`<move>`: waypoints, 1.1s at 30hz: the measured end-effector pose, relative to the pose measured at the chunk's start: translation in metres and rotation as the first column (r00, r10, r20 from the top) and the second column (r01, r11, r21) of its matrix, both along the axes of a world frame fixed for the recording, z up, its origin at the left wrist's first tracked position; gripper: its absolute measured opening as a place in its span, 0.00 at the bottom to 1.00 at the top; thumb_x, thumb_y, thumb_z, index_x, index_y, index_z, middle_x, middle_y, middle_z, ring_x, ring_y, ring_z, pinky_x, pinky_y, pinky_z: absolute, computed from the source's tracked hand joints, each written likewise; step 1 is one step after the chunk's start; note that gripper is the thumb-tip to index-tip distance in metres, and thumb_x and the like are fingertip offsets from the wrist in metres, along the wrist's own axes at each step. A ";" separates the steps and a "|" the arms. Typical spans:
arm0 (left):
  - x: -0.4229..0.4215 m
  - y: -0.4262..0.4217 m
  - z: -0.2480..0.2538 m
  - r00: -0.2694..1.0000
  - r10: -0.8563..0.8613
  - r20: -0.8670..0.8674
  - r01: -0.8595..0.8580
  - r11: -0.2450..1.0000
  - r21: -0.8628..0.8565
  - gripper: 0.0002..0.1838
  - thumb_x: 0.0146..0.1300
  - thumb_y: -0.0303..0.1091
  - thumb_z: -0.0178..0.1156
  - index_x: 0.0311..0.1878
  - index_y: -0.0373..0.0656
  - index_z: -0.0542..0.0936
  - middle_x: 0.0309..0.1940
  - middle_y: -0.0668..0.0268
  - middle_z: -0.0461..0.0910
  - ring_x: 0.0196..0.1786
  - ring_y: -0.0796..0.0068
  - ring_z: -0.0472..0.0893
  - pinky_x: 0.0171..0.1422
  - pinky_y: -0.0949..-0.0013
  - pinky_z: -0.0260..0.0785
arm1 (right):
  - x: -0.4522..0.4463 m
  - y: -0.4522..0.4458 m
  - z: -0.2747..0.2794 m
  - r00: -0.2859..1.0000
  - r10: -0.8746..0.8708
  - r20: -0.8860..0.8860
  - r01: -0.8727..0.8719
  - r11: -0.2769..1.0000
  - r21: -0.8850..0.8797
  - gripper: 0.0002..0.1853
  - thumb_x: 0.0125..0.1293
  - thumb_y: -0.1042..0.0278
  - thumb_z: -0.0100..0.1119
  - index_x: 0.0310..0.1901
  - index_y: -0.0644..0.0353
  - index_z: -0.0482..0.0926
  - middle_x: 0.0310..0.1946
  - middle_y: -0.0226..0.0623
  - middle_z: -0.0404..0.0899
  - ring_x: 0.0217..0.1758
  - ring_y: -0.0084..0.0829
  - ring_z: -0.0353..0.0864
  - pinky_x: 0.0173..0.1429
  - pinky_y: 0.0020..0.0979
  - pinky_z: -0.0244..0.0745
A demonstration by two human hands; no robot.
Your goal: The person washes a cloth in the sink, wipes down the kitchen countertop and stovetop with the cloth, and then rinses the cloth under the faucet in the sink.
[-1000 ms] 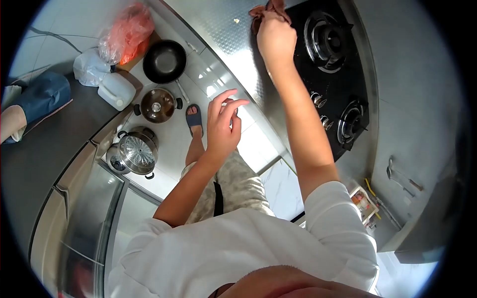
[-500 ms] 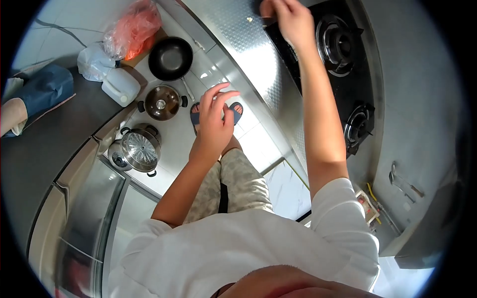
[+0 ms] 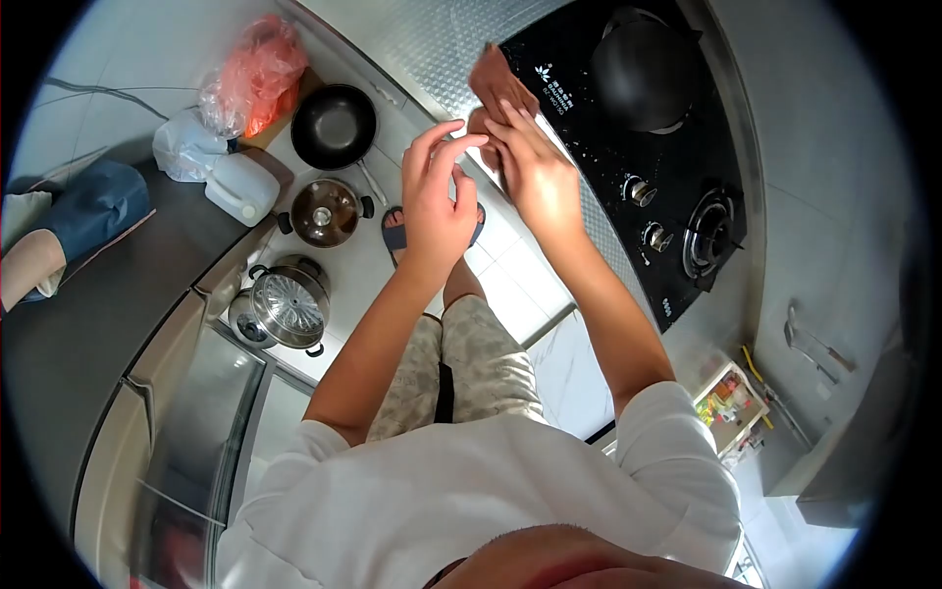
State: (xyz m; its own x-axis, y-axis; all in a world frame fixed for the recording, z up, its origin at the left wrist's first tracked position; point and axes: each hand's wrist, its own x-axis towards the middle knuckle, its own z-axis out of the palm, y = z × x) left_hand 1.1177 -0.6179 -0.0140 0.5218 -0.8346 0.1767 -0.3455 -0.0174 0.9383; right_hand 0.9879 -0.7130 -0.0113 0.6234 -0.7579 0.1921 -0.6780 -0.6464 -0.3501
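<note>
A brown cloth is bunched in my right hand, whose fingers press on it at the counter's front edge. The cloth's far end reaches up beside the corner of the black gas hob. My left hand hangs in the air just left of the cloth, fingers curved and apart, holding nothing. Its fingertips come close to the cloth; whether they touch it I cannot tell. Small pale specks lie on the hob around two control knobs.
A dark round shape covers the far burner; the near burner is bare. On the floor stand a black frying pan, a lidded pot and a steel steamer pot. A white jug sits by plastic bags.
My right hand has drawn back from the hob to the counter's front edge with the cloth. My left hand has shifted slightly. A dark round shape now hides the far burner.
</note>
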 end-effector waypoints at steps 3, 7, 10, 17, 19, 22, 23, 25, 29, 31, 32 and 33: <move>-0.006 0.002 0.000 0.999 -0.012 -0.046 0.013 1.000 0.029 0.25 0.60 0.12 0.52 0.56 0.44 0.86 0.63 0.60 0.78 0.63 0.60 0.77 0.60 0.66 0.73 | -0.028 0.007 0.009 0.999 -0.044 0.007 0.044 0.998 0.047 0.13 0.70 0.71 0.67 0.55 0.53 0.87 0.63 0.40 0.85 0.65 0.42 0.86 0.61 0.37 0.86; -0.010 0.007 -0.004 0.997 -0.056 0.059 0.054 0.998 0.043 0.25 0.60 0.12 0.51 0.57 0.44 0.85 0.63 0.59 0.78 0.65 0.59 0.77 0.59 0.66 0.74 | -0.038 -0.002 0.035 0.885 -0.392 0.250 0.254 0.858 0.447 0.13 0.77 0.75 0.59 0.59 0.61 0.86 0.59 0.44 0.89 0.60 0.36 0.90 0.63 0.34 0.83; -0.017 0.010 -0.010 0.995 -0.086 -0.059 0.088 0.995 0.039 0.25 0.59 0.14 0.52 0.57 0.43 0.85 0.65 0.59 0.75 0.64 0.55 0.75 0.66 0.60 0.72 | -0.024 -0.039 0.055 0.806 -0.359 0.471 0.180 0.906 0.382 0.15 0.81 0.75 0.55 0.62 0.68 0.84 0.54 0.40 0.91 0.55 0.24 0.87 0.62 0.29 0.80; -0.027 0.009 -0.018 0.991 -0.101 -0.088 0.108 0.991 0.074 0.25 0.59 0.14 0.52 0.57 0.43 0.85 0.65 0.58 0.75 0.64 0.55 0.75 0.65 0.59 0.72 | 0.032 -0.102 0.006 0.979 0.022 0.203 -0.011 0.998 -0.055 0.13 0.74 0.65 0.64 0.54 0.59 0.89 0.62 0.49 0.85 0.70 0.50 0.81 0.75 0.44 0.76; -0.031 0.008 -0.019 0.995 -0.099 -0.026 0.101 0.992 0.071 0.25 0.59 0.14 0.52 0.57 0.44 0.85 0.65 0.58 0.75 0.63 0.55 0.75 0.65 0.60 0.72 | 0.033 -0.083 0.006 0.971 0.010 0.237 -0.007 1.000 -0.013 0.13 0.73 0.69 0.64 0.55 0.60 0.88 0.63 0.50 0.84 0.69 0.51 0.82 0.75 0.43 0.76; -0.036 0.003 -0.017 0.996 -0.082 -0.048 0.084 0.995 0.054 0.26 0.59 0.11 0.50 0.56 0.43 0.85 0.63 0.58 0.78 0.64 0.58 0.78 0.59 0.65 0.74 | 0.002 -0.054 -0.026 0.982 0.043 0.183 -0.016 0.990 -0.143 0.14 0.66 0.69 0.72 0.54 0.53 0.89 0.65 0.38 0.84 0.68 0.48 0.82 0.71 0.42 0.82; -0.036 0.001 -0.015 0.995 -0.082 -0.048 0.084 0.995 0.049 0.26 0.59 0.11 0.50 0.56 0.43 0.85 0.63 0.58 0.78 0.64 0.58 0.78 0.59 0.65 0.74 | -0.005 -0.041 -0.021 0.979 0.020 0.203 0.005 0.993 -0.122 0.14 0.66 0.71 0.71 0.53 0.53 0.89 0.64 0.37 0.85 0.68 0.47 0.83 0.69 0.40 0.83; -0.037 -0.001 -0.011 0.995 -0.094 -0.027 0.095 0.995 0.037 0.26 0.59 0.11 0.50 0.56 0.43 0.85 0.63 0.59 0.78 0.64 0.58 0.78 0.59 0.66 0.74 | -0.024 -0.023 -0.007 0.988 -0.041 0.150 0.044 0.999 -0.017 0.13 0.66 0.73 0.70 0.52 0.54 0.90 0.64 0.35 0.85 0.68 0.46 0.83 0.68 0.39 0.84; -0.032 -0.001 -0.009 0.995 -0.099 0.023 0.099 0.995 0.020 0.26 0.59 0.11 0.50 0.56 0.42 0.85 0.63 0.59 0.78 0.64 0.58 0.78 0.59 0.66 0.74 | -0.069 -0.005 0.004 0.990 -0.121 0.070 0.115 0.990 0.085 0.12 0.68 0.74 0.69 0.52 0.55 0.90 0.63 0.36 0.86 0.67 0.44 0.85 0.66 0.39 0.84; -0.030 0.000 -0.007 0.993 -0.114 -0.023 0.115 0.992 0.054 0.25 0.59 0.11 0.50 0.56 0.42 0.85 0.64 0.59 0.77 0.65 0.59 0.78 0.59 0.66 0.74 | -0.075 -0.004 0.023 0.944 -0.296 0.148 0.237 0.917 0.321 0.12 0.71 0.74 0.67 0.55 0.57 0.90 0.62 0.44 0.86 0.67 0.45 0.85 0.66 0.38 0.84; -0.030 0.000 -0.008 0.993 -0.113 -0.023 0.115 0.992 0.056 0.25 0.59 0.11 0.50 0.56 0.42 0.85 0.64 0.59 0.77 0.65 0.59 0.78 0.59 0.66 0.74 | -0.087 -0.012 0.012 0.918 -0.321 0.234 0.252 0.926 0.282 0.12 0.74 0.74 0.65 0.56 0.59 0.89 0.60 0.52 0.86 0.66 0.46 0.87 0.67 0.38 0.82; -0.030 0.000 -0.008 0.993 -0.118 -0.017 0.119 0.992 0.052 0.25 0.59 0.11 0.50 0.56 0.42 0.85 0.64 0.59 0.77 0.65 0.59 0.78 0.59 0.66 0.74 | -0.083 -0.019 0.019 0.840 -0.415 0.349 0.284 0.885 0.368 0.11 0.75 0.76 0.62 0.55 0.61 0.89 0.59 0.54 0.87 0.64 0.47 0.88 0.67 0.39 0.81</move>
